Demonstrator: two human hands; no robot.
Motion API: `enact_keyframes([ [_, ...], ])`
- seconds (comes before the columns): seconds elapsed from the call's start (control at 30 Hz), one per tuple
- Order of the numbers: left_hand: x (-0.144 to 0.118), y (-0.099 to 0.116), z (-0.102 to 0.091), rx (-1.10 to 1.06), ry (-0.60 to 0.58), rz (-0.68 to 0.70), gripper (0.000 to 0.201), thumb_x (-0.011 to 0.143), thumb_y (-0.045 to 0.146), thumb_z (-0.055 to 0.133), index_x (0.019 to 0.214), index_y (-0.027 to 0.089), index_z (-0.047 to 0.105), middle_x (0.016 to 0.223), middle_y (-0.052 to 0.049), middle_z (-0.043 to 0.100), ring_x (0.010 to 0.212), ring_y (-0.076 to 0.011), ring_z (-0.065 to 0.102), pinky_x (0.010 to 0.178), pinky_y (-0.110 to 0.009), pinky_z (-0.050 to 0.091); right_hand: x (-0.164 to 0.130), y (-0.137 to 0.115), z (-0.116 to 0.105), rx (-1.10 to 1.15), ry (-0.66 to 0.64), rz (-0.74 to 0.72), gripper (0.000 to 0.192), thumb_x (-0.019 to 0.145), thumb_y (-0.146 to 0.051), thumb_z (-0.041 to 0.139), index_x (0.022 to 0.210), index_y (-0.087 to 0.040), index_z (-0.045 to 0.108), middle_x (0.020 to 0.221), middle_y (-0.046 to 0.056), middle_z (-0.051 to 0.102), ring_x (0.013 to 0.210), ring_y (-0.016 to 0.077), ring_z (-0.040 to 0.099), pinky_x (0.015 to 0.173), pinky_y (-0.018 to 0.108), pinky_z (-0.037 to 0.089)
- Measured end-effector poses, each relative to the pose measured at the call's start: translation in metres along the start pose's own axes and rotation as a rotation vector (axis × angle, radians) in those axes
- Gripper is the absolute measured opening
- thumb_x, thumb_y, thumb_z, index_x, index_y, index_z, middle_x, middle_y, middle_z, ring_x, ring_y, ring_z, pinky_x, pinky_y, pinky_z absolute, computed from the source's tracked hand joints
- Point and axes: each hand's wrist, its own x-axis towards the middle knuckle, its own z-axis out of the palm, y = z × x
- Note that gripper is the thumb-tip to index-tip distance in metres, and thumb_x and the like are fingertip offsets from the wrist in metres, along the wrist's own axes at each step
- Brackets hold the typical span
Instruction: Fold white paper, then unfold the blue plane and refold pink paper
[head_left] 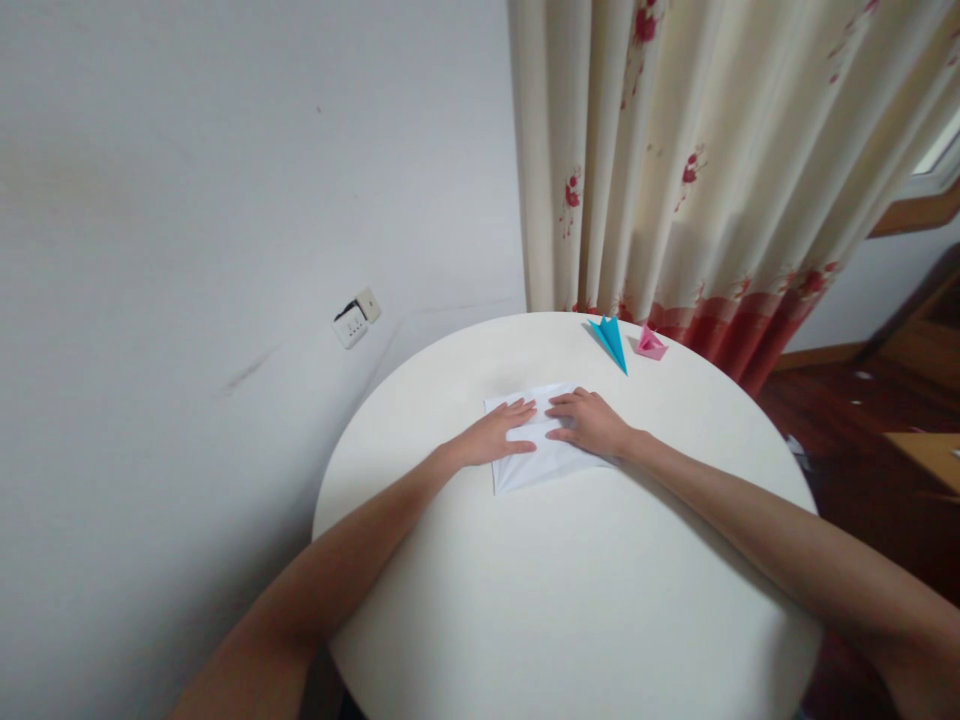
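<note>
A white sheet of paper (544,465), with fold lines showing on it, lies flat on the round white table (480,590). My left hand (495,430) rests on the left part of the paper, its fingers stretched out and the thumb apart. On the right part lies my right hand (590,422), fingers spread and pointing left toward the other hand. A narrow strip of paper shows between the two sets of fingertips. Some of the paper's upper and right edges are hidden under my right hand and wrist.
Near the table's far edge sit a blue paper plane (612,342) and a small pink folded-paper piece (651,344). Behind them hangs a cream curtain (637,200) with red flowers. A wall with a socket (350,326) stands close on the left.
</note>
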Motion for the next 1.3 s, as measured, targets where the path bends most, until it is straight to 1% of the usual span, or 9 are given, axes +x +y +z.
enact_keyframes([
  [0.17,0.000,0.001,-0.002,-0.028,-0.009,0.016,0.056,0.096,0.049,0.046,0.147,0.029,0.037,0.157,-0.002,0.025,0.148,-0.0171,0.017,0.121,-0.040,0.012,-0.002,0.005,0.006,0.053,0.015,-0.006,0.051,0.091,-0.059,0.047,0.126,-0.025,0.063,0.140,0.008,0.055,0.128,0.0281,0.048,0.102,0.044,0.039],
  [0.33,-0.001,0.001,-0.004,-0.027,-0.010,0.015,0.045,0.099,0.042,0.040,0.144,0.032,0.042,0.157,0.001,0.026,0.147,-0.0163,0.018,0.121,-0.041,0.014,-0.006,0.006,0.009,0.065,-0.108,-0.048,0.067,0.094,-0.062,0.035,0.149,-0.024,0.035,0.157,0.011,0.028,0.145,0.0285,0.025,0.114,0.055,0.021],
  [0.43,0.000,-0.002,-0.003,-0.021,0.032,0.042,0.041,0.100,0.041,0.038,0.138,0.031,0.050,0.156,0.001,0.030,0.146,-0.0163,0.023,0.120,-0.039,0.019,-0.006,0.009,0.009,0.074,-0.163,-0.051,0.072,0.094,-0.064,0.033,0.152,-0.023,0.026,0.159,0.012,0.021,0.147,0.0292,0.019,0.115,0.057,0.016],
  [0.5,0.000,-0.004,-0.002,-0.029,0.069,0.056,0.040,0.100,0.041,0.039,0.134,0.029,0.056,0.154,0.000,0.035,0.145,-0.0167,0.027,0.120,-0.037,0.022,-0.005,0.012,0.009,0.086,-0.160,-0.054,0.070,0.094,-0.063,0.036,0.152,-0.023,0.029,0.159,0.011,0.022,0.146,0.0288,0.020,0.116,0.056,0.017],
  [0.67,0.000,-0.004,-0.001,-0.064,0.133,0.037,0.039,0.098,0.040,0.040,0.123,0.025,0.066,0.143,-0.001,0.051,0.137,-0.0176,0.042,0.115,-0.035,0.033,-0.003,0.024,0.009,0.139,-0.081,-0.100,0.058,0.094,-0.054,0.045,0.143,-0.023,0.047,0.154,0.012,0.035,0.142,0.0287,0.031,0.114,0.050,0.026],
  [0.8,0.000,0.000,-0.002,-0.073,0.201,-0.008,0.037,0.096,0.040,0.042,0.111,0.025,0.072,0.129,0.002,0.064,0.127,-0.0179,0.054,0.110,-0.034,0.042,-0.001,0.027,0.009,0.203,0.010,-0.130,0.050,0.093,-0.050,0.050,0.129,-0.019,0.062,0.145,0.011,0.048,0.138,0.0268,0.040,0.112,0.043,0.033],
  [0.9,-0.001,0.003,-0.003,-0.066,0.274,-0.048,0.037,0.096,0.040,0.042,0.110,0.025,0.073,0.122,0.001,0.068,0.119,-0.0180,0.060,0.106,-0.034,0.045,-0.001,0.025,0.006,0.262,0.069,-0.087,0.041,0.093,-0.046,0.049,0.116,-0.020,0.070,0.132,0.008,0.062,0.128,0.0239,0.051,0.109,0.038,0.039],
  [1.03,0.000,0.003,-0.005,-0.069,0.391,-0.048,0.035,0.096,0.039,0.045,0.108,0.023,0.073,0.115,0.000,0.071,0.113,-0.0175,0.063,0.103,-0.033,0.048,-0.001,0.024,0.001,0.285,0.123,-0.025,0.035,0.096,-0.038,0.045,0.110,-0.022,0.072,0.117,0.005,0.071,0.114,0.0214,0.061,0.101,0.035,0.044],
  [1.3,0.003,-0.002,-0.003,-0.076,0.506,0.008,0.031,0.096,0.035,0.047,0.101,0.023,0.075,0.110,-0.001,0.073,0.105,-0.0185,0.067,0.097,-0.036,0.051,0.001,0.027,0.002,0.235,0.237,-0.014,0.018,0.091,-0.026,0.056,0.094,-0.020,0.072,0.099,0.007,0.073,0.095,0.0221,0.065,0.088,0.033,0.047],
])
